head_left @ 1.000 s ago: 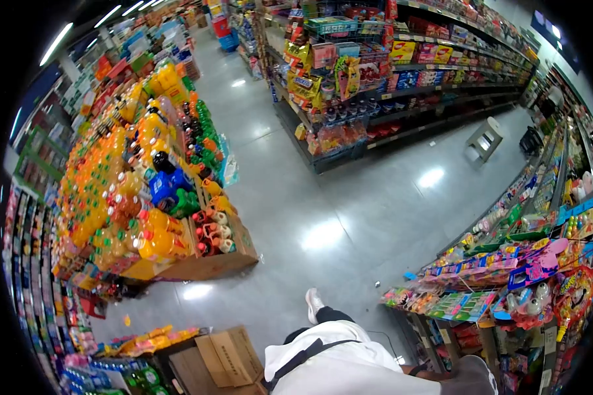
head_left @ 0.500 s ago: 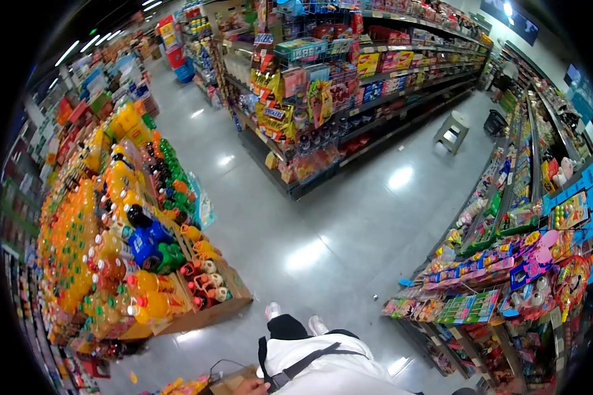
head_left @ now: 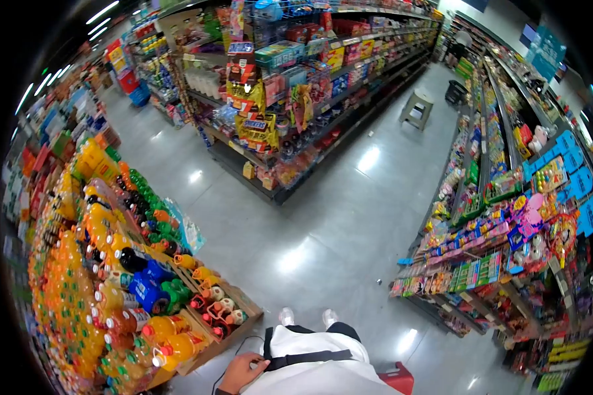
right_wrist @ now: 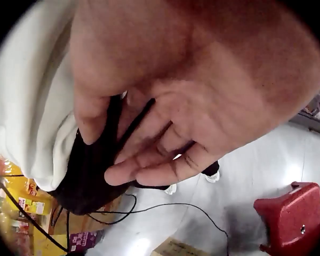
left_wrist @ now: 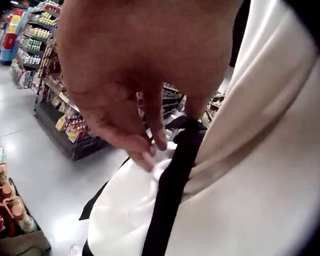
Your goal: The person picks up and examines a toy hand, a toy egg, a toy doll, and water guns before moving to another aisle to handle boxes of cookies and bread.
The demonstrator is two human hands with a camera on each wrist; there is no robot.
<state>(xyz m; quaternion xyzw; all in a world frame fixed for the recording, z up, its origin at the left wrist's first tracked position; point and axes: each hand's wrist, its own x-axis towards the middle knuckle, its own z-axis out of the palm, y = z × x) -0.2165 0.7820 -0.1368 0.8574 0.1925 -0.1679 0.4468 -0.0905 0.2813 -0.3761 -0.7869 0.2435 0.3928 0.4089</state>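
Apparently touched the black strap [head_left: 310, 358] at lower centre with bent fingers of the left hand [head_left: 244, 373]; could not tell if pinched. Saw it run rightward across the white shirt [head_left: 323, 380], away from those fingertips. Kept right hand [right_wrist: 202, 96] loosely open.

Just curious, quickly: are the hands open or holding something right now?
Left hand: fingers bent at the black strap; grip cannot be told.
Right hand: open, loosely curled, nothing visibly held.
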